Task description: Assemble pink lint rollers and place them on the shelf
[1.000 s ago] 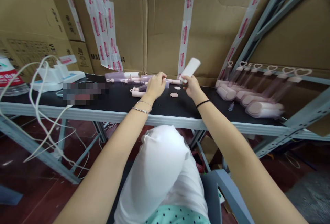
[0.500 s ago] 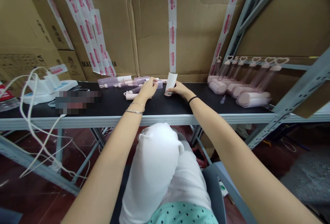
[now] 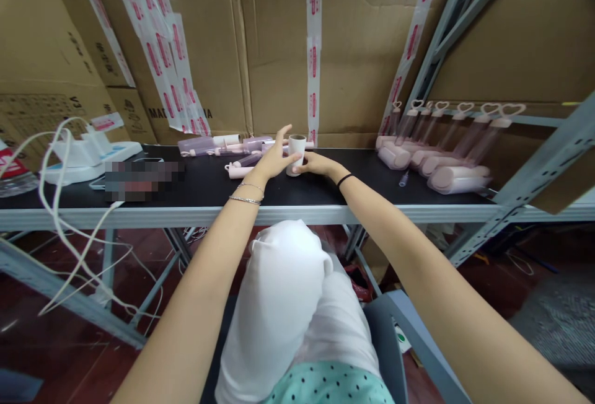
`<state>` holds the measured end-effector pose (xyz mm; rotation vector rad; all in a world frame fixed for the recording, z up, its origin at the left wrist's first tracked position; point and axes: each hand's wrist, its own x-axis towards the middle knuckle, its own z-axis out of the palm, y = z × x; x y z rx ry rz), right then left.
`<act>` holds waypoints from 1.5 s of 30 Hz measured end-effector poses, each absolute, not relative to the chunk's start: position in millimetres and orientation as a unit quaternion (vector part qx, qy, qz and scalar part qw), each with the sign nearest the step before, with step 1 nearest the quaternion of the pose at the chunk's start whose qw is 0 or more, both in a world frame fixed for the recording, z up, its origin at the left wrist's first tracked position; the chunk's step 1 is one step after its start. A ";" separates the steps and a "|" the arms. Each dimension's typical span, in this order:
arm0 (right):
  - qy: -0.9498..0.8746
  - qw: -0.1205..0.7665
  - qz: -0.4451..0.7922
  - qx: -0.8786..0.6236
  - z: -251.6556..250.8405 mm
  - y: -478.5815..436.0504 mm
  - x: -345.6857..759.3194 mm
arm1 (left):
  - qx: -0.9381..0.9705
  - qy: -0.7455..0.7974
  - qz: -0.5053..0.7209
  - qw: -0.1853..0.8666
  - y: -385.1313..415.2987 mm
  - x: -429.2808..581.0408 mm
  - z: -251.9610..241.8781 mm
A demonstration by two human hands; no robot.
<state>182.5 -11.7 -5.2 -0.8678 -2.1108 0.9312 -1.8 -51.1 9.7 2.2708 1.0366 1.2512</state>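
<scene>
A white hollow cylinder (image 3: 296, 152) stands upright on the black tabletop (image 3: 297, 190). My right hand (image 3: 317, 163) grips its base from the right. My left hand (image 3: 274, 157) is beside it on the left, fingers spread and stretched toward its side, holding nothing. Just left of my hands lie several pink and lilac tube parts (image 3: 235, 145) in a loose pile.
A row of pink rollers with heart-shaped handles (image 3: 437, 159) lies at the right of the table. A white device with looping cables (image 3: 86, 153) sits at the left. Taped cardboard boxes (image 3: 320, 51) close off the back. Grey metal shelf struts (image 3: 534, 175) cross at the right.
My right hand brought the white cylinder down from the air and stood it on the table. My left hand let go of the pink parts and opened beside the cylinder.
</scene>
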 end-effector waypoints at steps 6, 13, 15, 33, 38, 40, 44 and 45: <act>-0.741 0.402 0.174 -0.509 1.7 3.2 196.2 | 0.748 0.432 0.481 0.149 -44.5 -2.3 5.7; -0.757 0.177 0.031 -0.628 -5.9 13.8 191.0 | 0.755 0.452 0.458 0.130 -45.1 -4.3 6.7; -0.768 0.175 0.018 -0.616 -6.2 10.8 186.9 | 0.763 0.443 0.453 0.128 -48.6 -2.8 8.6; -0.742 0.355 -0.029 -0.568 -1.2 -2.1 189.6 | 0.793 0.393 0.448 0.126 -55.4 5.2 12.6; -0.662 0.623 -0.018 -0.415 9.7 -4.8 185.9 | 0.789 0.364 0.481 0.117 -55.3 8.1 12.7; -0.657 0.669 0.002 -0.348 13.7 -10.9 181.0 | 0.801 0.362 0.462 0.118 -53.2 8.9 11.4; -0.699 0.660 0.052 -0.272 18.0 -25.6 169.9 | 0.813 0.353 0.449 0.109 -49.7 9.9 9.9; -0.712 0.646 0.062 -0.266 18.4 -28.0 168.2 | 0.812 0.355 0.450 0.110 -49.3 9.9 9.9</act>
